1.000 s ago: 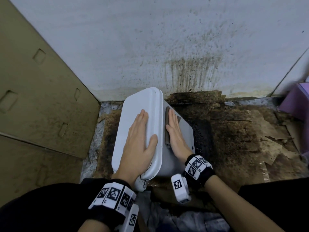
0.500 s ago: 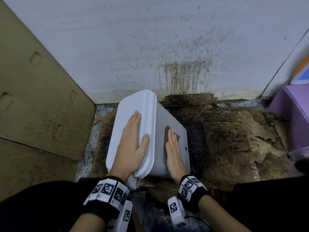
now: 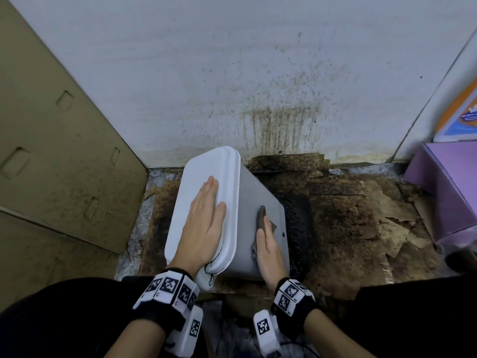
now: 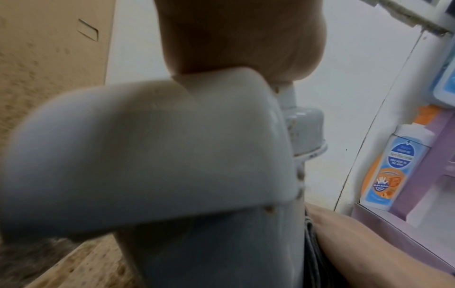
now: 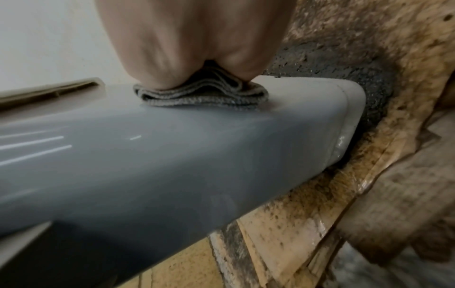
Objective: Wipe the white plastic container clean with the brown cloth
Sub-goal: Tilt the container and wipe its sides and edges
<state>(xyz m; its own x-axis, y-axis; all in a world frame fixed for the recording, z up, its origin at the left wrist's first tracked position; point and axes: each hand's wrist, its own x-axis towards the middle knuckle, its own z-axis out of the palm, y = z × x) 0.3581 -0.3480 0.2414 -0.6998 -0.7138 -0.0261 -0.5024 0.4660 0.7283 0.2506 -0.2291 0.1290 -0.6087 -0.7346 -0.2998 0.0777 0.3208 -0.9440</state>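
Observation:
The white plastic container (image 3: 247, 202) stands tilted on the stained floor, its lid (image 3: 204, 177) facing up and left. My left hand (image 3: 204, 218) lies flat on the lid with straight fingers, thumb by the rim. My right hand (image 3: 268, 241) presses the folded brown cloth (image 3: 262, 219) flat against the container's right side wall, near its lower front corner. In the right wrist view the cloth (image 5: 202, 93) shows as folded layers under my palm on the grey-white wall (image 5: 172, 155). The left wrist view shows the lid's rounded corner (image 4: 147, 148) under my palm.
Dirty brown cardboard (image 3: 348, 223) covers the floor, with a black wet patch (image 3: 296, 228) beside the container. A stained white wall (image 3: 258, 86) is behind. A cardboard panel (image 3: 51, 151) stands left. A purple box (image 3: 449, 182) and a soap bottle (image 4: 386, 167) sit right.
My right hand has slid the cloth down the container's side wall toward me. The left hand has stayed flat on the lid.

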